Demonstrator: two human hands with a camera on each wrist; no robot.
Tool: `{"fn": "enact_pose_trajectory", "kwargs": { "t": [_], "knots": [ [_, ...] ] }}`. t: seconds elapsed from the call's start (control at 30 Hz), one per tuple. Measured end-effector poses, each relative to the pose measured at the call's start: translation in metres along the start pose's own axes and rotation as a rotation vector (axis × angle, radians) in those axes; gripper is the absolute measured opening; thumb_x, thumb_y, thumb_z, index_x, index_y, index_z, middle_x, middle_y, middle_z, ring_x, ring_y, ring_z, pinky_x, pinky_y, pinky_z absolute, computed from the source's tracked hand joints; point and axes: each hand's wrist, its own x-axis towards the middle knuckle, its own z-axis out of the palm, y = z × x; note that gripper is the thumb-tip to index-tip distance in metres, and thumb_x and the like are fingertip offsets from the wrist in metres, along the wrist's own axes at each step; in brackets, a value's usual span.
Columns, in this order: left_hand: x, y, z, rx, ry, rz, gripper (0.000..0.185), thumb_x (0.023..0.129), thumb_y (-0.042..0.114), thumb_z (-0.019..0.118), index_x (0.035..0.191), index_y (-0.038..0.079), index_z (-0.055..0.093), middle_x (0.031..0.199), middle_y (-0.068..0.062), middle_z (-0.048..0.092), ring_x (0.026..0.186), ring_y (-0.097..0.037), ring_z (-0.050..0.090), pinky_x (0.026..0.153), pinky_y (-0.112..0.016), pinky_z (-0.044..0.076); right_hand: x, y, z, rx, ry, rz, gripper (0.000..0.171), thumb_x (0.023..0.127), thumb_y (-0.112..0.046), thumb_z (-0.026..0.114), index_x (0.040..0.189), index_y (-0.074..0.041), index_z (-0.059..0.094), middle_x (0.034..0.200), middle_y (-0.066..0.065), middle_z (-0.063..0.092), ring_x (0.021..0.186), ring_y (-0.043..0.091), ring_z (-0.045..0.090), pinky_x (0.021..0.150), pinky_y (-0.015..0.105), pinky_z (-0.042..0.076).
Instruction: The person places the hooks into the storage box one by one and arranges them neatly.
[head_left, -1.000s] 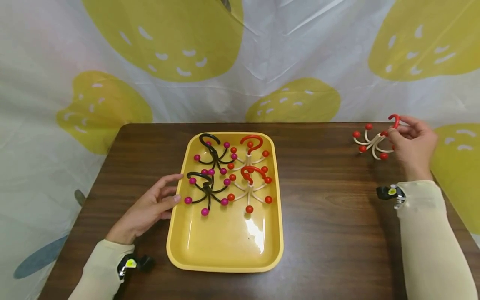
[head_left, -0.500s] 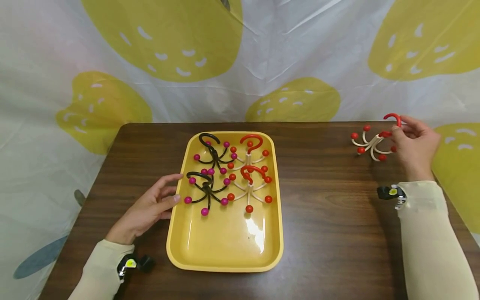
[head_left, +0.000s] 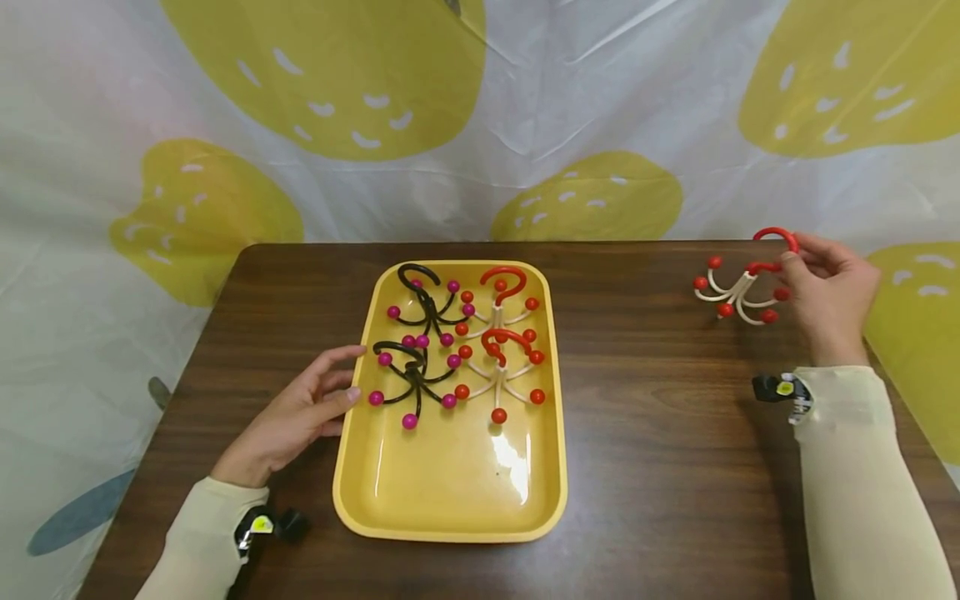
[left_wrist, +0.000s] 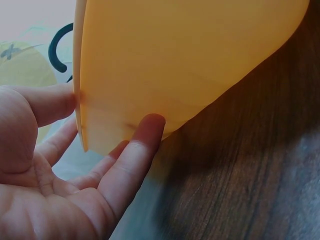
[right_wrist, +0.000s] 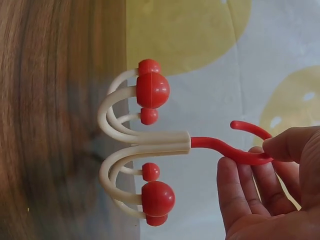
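At the far right of the table, my right hand [head_left: 836, 292] pinches the red hook of a cream multi-arm hook hanger [head_left: 747, 282] between thumb and fingers. Its curved arms end in red balls and spread to the left, close over the tabletop. The right wrist view shows the red hook [right_wrist: 220, 146] bent round near the thumb. My left hand [head_left: 300, 412] rests relaxed at the left side of a yellow tray [head_left: 450, 533], thumb at the rim and a fingertip against the outer wall [left_wrist: 175, 60]. Two black hangers [head_left: 415, 377] with magenta balls and two cream-red hangers [head_left: 500, 375] stand in the tray.
The dark wooden table [head_left: 660, 467] runs back to a white curtain [head_left: 592, 83] printed with yellow fruit. The curtain also hangs along the left and right sides. The hangers fill the tray's back half; its front half shows bare yellow floor.
In my right hand the hanger has turned and shifted slightly left, its red hook swinging out to the left. My left hand and the tray have stayed in place.
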Motion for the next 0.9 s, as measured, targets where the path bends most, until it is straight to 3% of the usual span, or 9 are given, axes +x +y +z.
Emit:
{"fn": "enact_pose_trajectory", "kwargs": {
  "t": [0.23,0.5,0.9],
  "knots": [
    [0.000,-0.001,0.000,0.002,0.003,-0.003,0.063,0.109,0.020,0.061,0.163,0.019,0.028,0.151,-0.031,0.045,0.114,-0.022,0.072,0.089,-0.045,0.065,-0.008,-0.010,0.008,0.119,-0.053,-0.018,0.022,0.090,0.006,0.072,0.108,-0.003,0.080,0.080,-0.001,0.078,0.061,0.008,0.074,0.050,0.020,0.058],
    [-0.001,-0.001,0.001,0.007,0.004,-0.007,0.063,0.109,0.021,0.061,0.163,0.020,0.028,0.152,-0.031,0.045,0.115,-0.024,0.072,0.090,-0.046,0.065,-0.017,-0.015,0.012,0.072,-0.075,-0.099,0.023,0.089,0.004,0.075,0.111,-0.001,0.080,0.080,-0.004,0.078,0.062,0.006,0.074,0.058,0.016,0.059],
    [0.001,0.002,0.002,0.005,0.000,-0.003,0.065,0.110,0.019,0.060,0.164,0.018,0.025,0.152,-0.032,0.045,0.115,-0.024,0.072,0.089,-0.047,0.065,-0.035,-0.033,0.021,0.158,-0.120,-0.159,0.024,0.088,0.006,0.077,0.113,0.006,0.078,0.083,0.002,0.080,0.066,0.010,0.076,0.063,0.018,0.061]
  ]
}}
